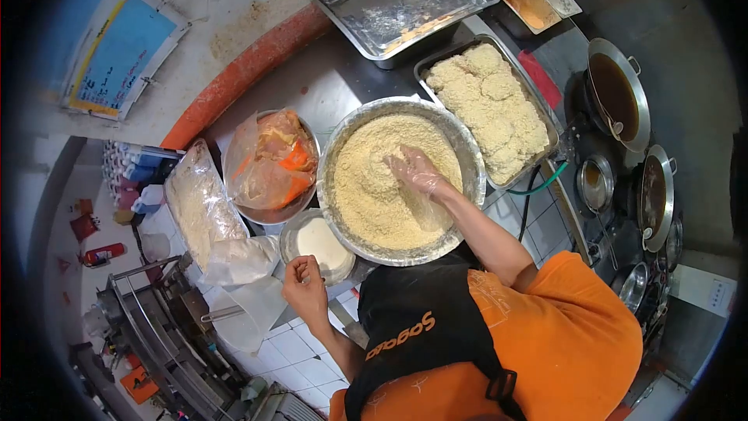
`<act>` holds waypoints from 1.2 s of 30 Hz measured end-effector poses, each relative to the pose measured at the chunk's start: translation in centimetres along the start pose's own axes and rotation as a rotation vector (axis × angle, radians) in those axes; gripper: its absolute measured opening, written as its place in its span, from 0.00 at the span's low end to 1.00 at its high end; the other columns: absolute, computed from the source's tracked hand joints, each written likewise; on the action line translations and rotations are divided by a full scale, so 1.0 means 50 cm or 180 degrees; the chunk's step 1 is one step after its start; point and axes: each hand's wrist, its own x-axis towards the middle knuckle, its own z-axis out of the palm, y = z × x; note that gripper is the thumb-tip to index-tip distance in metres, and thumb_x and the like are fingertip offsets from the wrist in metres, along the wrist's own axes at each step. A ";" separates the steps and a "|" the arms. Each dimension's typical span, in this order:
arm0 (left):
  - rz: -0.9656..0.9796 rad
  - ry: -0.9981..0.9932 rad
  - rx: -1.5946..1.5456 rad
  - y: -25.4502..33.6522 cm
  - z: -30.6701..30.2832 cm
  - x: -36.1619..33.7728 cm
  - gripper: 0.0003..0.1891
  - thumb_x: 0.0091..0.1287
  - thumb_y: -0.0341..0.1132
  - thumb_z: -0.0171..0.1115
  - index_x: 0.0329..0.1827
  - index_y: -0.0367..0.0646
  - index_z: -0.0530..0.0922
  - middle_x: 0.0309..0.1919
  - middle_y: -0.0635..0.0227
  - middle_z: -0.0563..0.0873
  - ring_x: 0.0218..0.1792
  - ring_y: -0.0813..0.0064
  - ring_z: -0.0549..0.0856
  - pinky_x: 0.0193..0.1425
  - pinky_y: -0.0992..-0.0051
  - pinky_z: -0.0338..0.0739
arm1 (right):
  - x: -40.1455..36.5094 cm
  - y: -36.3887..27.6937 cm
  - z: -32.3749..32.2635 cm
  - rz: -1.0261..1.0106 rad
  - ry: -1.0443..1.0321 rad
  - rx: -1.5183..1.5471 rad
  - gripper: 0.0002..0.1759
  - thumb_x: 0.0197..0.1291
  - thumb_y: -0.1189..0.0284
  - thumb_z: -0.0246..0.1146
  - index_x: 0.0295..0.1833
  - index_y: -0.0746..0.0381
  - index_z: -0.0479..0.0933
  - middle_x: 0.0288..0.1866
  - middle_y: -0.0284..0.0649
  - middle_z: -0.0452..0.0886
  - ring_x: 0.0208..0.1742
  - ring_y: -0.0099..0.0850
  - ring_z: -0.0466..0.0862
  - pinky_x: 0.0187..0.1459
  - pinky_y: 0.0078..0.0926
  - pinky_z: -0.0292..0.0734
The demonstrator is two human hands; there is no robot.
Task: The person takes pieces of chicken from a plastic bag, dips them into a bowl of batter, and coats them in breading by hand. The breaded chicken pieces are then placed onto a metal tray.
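Observation:
My right hand (pixel 418 173), in a loose clear plastic glove, rests on pale bread crumbs (pixel 374 214) in a large round metal bowl (pixel 330 222). Its fingers are apart and touch a low mound of crumbs; whether a piece lies under it is hidden. My bare left hand (pixel 305 290) hovers at the near edge of a round tub of white batter (pixel 318 243). Those fingers are curled in, with nothing visible in them. Left of the bowl, a metal bowl (pixel 269 216) holds a clear bag of raw meat (pixel 273 164) with orange patches.
A tray of crumb-coated pieces (pixel 489 105) stands right of the bowl. Behind sits a metal tray (pixel 405 4). Woks of brown oil (pixel 615 97) line the right side. A plastic-wrapped crumb tray (pixel 201 203) and a clear plastic jug (pixel 253 312) are at left.

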 end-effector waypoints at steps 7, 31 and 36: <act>-0.0069 0.0113 -0.0023 0.032 0.001 -0.009 0.07 0.67 0.29 0.68 0.39 0.33 0.82 0.28 0.66 0.87 0.29 0.82 0.81 0.34 0.79 0.75 | -0.046 -0.111 -0.162 0.0664 0.0117 0.1413 0.45 0.65 0.55 0.67 0.77 0.68 0.57 0.78 0.60 0.60 0.77 0.49 0.66 0.77 0.49 0.63; 0.0674 0.0541 0.0525 0.124 -0.100 0.102 0.10 0.67 0.31 0.68 0.44 0.32 0.83 0.33 0.55 0.90 0.38 0.71 0.90 0.46 0.72 0.81 | 0.141 0.273 -0.602 -0.0809 0.2333 -0.3006 0.17 0.64 0.63 0.61 0.52 0.62 0.84 0.51 0.49 0.86 0.55 0.49 0.84 0.57 0.44 0.78; 0.1156 0.0262 0.0676 0.175 -0.118 0.275 0.11 0.69 0.31 0.62 0.49 0.35 0.84 0.39 0.51 0.90 0.42 0.58 0.91 0.49 0.66 0.82 | 0.075 0.164 -0.551 -0.0609 0.2340 -0.2189 0.19 0.67 0.64 0.62 0.58 0.64 0.83 0.57 0.52 0.85 0.58 0.44 0.84 0.62 0.36 0.75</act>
